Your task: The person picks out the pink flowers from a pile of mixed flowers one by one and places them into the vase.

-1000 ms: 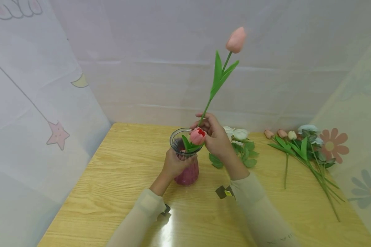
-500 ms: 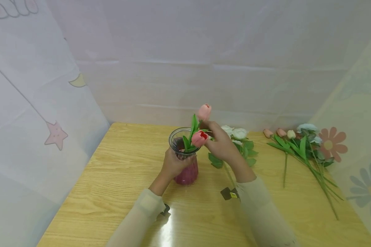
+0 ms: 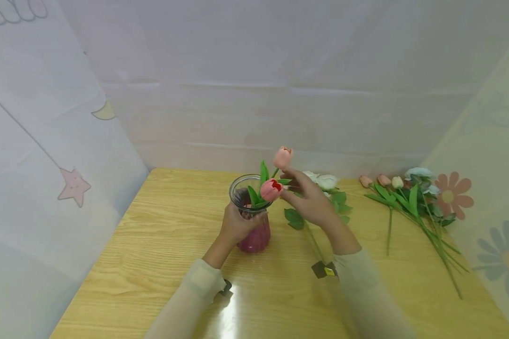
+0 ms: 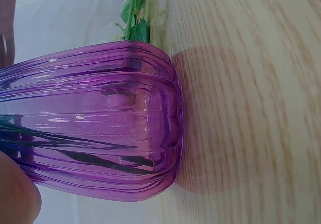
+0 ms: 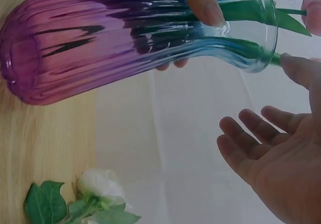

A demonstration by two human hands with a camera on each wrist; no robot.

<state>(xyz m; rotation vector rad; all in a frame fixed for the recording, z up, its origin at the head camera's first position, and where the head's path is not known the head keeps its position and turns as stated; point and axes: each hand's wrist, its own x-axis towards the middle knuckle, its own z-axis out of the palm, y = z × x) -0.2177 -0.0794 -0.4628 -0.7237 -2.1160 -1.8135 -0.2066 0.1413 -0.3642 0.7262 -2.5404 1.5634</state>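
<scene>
A: Starting at the left, what do we see in the middle of the worktop (image 3: 161, 245)?

B: We see the left hand (image 3: 236, 226) wrapped round the neck of the glass vase (image 3: 254, 221), fingers curled on it, so that grip is grasping the vase. The vase stands upright on the wood, purple at the belly and clear toward the flared rim.

A: And what does it hold?

B: Two tulips. The red tulip (image 3: 271, 189) sits low, its head just at the rim on the right side, with green leaves beside it. The pink tulip (image 3: 283, 157) stands taller, leaning right and away from us. From the left wrist view we see dark green stems running down inside the ribbed purple glass (image 4: 100, 143). Whether there is water in it we cannot tell.

A: What about the right hand (image 3: 311, 203)?

B: It hovers just right of the vase mouth, palm open and fingers spread; that grip is released and holds nothing. From the right wrist view we see its fingertips (image 5: 251, 121) near the rim but apart from the glass.

A: Further right?

B: White roses (image 3: 326, 182) with green leaves lie on the worktop behind that hand. Near the far right edge lies a loose bunch of flowers (image 3: 407, 197), pink, white and pale blue, stems pointing toward us.
</scene>
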